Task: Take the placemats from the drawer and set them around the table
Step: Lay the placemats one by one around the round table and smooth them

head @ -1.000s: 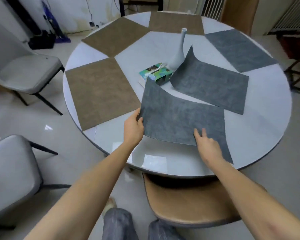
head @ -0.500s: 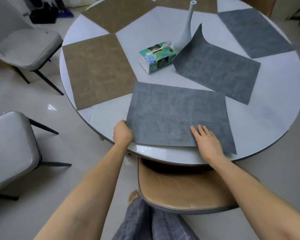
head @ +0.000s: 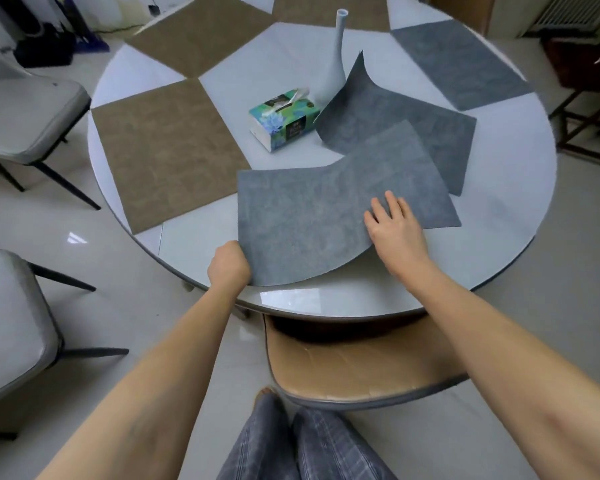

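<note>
A grey placemat [head: 309, 216] lies near the front edge of the round white table [head: 506, 220], its right part bowed upward. My left hand [head: 227, 263] grips its near left corner. My right hand [head: 394, 230] presses flat on its right half, fingers spread. A second grey placemat [head: 395, 123] lies behind it, its far corner curled up against the vase, and the front mat overlaps it. A third grey placemat [head: 458, 64] lies flat at the far right. Brown placemats lie at the left [head: 167, 154], far left [head: 201, 39] and far side [head: 312, 12].
A slim white vase [head: 336, 57] and a green tissue box [head: 283, 121] stand mid-table. A tan chair [head: 354, 372] is tucked under the table's front edge. Grey chairs stand on the left [head: 25, 112] [head: 11, 327]. A dark stand [head: 589, 109] is to the right.
The front grey placemat has shifted right and turned, so it overlaps the second grey mat, and its right part has lifted. My right hand moved further onto the mat.
</note>
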Available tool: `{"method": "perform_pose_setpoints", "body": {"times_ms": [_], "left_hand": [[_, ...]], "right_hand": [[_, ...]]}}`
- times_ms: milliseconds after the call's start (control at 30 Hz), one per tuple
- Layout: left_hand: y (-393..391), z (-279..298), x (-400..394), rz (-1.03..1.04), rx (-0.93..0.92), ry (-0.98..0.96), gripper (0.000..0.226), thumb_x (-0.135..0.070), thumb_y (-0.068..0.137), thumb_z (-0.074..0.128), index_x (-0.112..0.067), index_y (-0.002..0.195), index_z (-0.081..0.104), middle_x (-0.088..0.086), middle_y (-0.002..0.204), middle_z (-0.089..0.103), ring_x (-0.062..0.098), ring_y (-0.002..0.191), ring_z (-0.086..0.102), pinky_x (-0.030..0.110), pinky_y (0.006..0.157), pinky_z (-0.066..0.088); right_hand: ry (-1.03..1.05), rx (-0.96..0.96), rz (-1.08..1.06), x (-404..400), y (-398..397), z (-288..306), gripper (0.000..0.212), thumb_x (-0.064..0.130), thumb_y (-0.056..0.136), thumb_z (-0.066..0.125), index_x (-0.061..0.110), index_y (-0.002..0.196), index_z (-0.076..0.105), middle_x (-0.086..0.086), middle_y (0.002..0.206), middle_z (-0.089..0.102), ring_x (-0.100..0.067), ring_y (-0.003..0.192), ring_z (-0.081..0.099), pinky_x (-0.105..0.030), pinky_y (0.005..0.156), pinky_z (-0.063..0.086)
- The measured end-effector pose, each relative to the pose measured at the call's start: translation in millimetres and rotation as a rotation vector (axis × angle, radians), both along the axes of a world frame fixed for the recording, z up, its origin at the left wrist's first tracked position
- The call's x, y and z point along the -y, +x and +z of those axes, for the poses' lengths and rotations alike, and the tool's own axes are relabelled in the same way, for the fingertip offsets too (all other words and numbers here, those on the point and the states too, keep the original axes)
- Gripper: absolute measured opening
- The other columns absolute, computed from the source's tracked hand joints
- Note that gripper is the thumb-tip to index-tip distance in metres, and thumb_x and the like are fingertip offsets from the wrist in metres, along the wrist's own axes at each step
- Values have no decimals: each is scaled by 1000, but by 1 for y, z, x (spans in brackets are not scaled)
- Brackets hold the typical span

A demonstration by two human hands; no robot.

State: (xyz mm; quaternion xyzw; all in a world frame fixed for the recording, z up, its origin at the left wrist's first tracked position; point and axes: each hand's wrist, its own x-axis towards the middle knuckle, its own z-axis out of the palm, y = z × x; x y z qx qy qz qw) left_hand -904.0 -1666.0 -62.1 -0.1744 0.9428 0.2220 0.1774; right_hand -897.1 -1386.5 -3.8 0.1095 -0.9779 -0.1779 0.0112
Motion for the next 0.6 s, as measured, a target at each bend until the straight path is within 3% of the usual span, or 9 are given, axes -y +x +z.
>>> {"method": "perform_pose_setpoints", "body": {"times_ms": [67, 100, 233, 367, 500, 600], "left_hand": [[-3, -1, -3, -22, -8, 8, 27, -5, 88, 44, -8, 110, 60, 16, 109, 61, 37, 98, 59, 37, 76, 45], [-3, -2, -4, -28, -8, 10, 27, -4, 88, 43, -8, 108, 60, 16, 107, 61, 36, 94, 58, 36, 73, 45], [0, -14, -1, -32, 8, 13, 25, -1, 85, 42, -7, 101, 61, 15, 99, 62, 31, 78, 52, 35, 67, 43], [2, -19, 3, -49, 14, 21, 24, 1, 82, 42, -4, 95, 62, 18, 94, 63, 31, 74, 52, 34, 63, 41], [2, -19, 4, -65, 3, 26, 27, 2, 83, 46, -6, 101, 65, 15, 91, 64, 32, 77, 55, 34, 63, 43], [4, -21, 3, -73, 7, 26, 31, 0, 83, 48, -11, 107, 64, 14, 93, 65, 34, 84, 59, 34, 65, 45]], "right_hand": [[16, 212, -146, -15, 13, -25, 56, 2, 90, 51, 9, 143, 35, -17, 152, 30, -35, 143, 24, -45, 116, 21], [15, 322, -207, -21, 18, -34, 55, 2, 92, 47, 10, 144, 30, -16, 152, 29, -32, 143, 24, -43, 115, 24], [-26, 434, -254, -32, 34, -57, 39, 0, 91, 44, 7, 129, 41, -12, 129, 50, -26, 121, 50, -38, 89, 49], [-49, 416, -112, -31, 36, -64, 36, 1, 93, 43, 6, 129, 41, -13, 143, 40, -26, 133, 41, -37, 92, 49], [-29, 463, -42, -29, 28, -62, 28, 6, 92, 42, 6, 120, 44, -15, 130, 48, -30, 114, 55, -40, 81, 49], [2, 464, -35, -21, 28, -64, 28, -3, 89, 41, 4, 116, 45, -19, 121, 50, -32, 105, 57, -39, 78, 49]]}}
